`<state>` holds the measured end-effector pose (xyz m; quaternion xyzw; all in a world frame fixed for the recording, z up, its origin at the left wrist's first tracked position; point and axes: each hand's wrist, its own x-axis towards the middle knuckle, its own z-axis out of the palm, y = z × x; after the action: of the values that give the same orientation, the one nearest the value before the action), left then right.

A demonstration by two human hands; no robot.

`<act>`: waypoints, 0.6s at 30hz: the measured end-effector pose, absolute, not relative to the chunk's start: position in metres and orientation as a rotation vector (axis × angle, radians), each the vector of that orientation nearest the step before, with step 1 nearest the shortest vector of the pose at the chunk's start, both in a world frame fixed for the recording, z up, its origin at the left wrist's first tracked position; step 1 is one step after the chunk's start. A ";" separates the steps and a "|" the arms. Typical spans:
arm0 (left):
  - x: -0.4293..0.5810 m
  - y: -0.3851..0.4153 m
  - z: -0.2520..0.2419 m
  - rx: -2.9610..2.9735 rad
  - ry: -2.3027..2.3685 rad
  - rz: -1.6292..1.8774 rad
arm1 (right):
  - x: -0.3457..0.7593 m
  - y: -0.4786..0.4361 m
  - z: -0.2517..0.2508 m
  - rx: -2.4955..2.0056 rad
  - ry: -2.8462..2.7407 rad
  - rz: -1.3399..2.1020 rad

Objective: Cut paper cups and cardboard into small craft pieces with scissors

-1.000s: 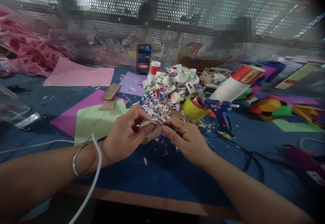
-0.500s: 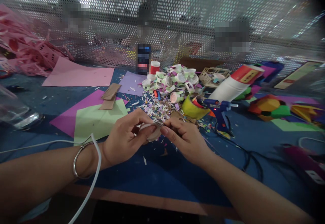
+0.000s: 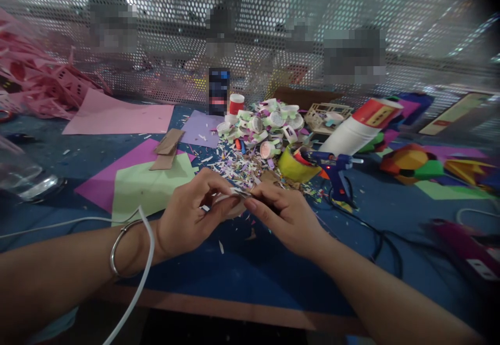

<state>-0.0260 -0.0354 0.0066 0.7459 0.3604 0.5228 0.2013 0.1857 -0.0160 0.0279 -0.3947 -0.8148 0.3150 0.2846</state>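
My left hand (image 3: 195, 209) is closed around a small round whitish piece (image 3: 234, 208), which looks like the cut-down base of a paper cup. Its thumb lies along the near side. My right hand (image 3: 287, 214) meets it from the right, thumb and forefinger pinched together at the rim. A thin grey sliver (image 3: 241, 193) shows between the two hands; its kind is too small to tell. Beyond them lie paper scraps (image 3: 242, 170) and a heap of similar white cup pieces with green tabs (image 3: 269, 121).
A blue glue gun (image 3: 339, 170) rests by a yellow roll (image 3: 292, 165), its black cable running right. Stacked paper cups (image 3: 361, 126) lie behind it. Coloured paper sheets (image 3: 144, 183) and a glass (image 3: 31, 178) are at left. A white cable (image 3: 146, 267) crosses my left wrist.
The whitish piece has tilted slightly between my fingers, and more of its top edge shows. Both hands stay in almost the same place; the view has shifted a little.
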 end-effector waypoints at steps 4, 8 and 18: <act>-0.026 -0.038 0.009 2.087 1.009 1.448 | 0.187 -0.018 0.029 -1.028 -2.178 0.825; -0.027 -0.039 0.013 2.035 1.008 1.424 | 0.187 -0.019 0.031 -1.009 -2.191 0.787; -0.025 -0.037 0.019 1.695 0.942 1.244 | 0.186 -0.018 0.030 -1.021 -2.176 0.742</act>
<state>-0.0245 -0.0365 0.0187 0.6721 0.3736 0.4934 0.4066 0.1863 -0.0177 0.0300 -0.3863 -0.8229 0.2807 0.3078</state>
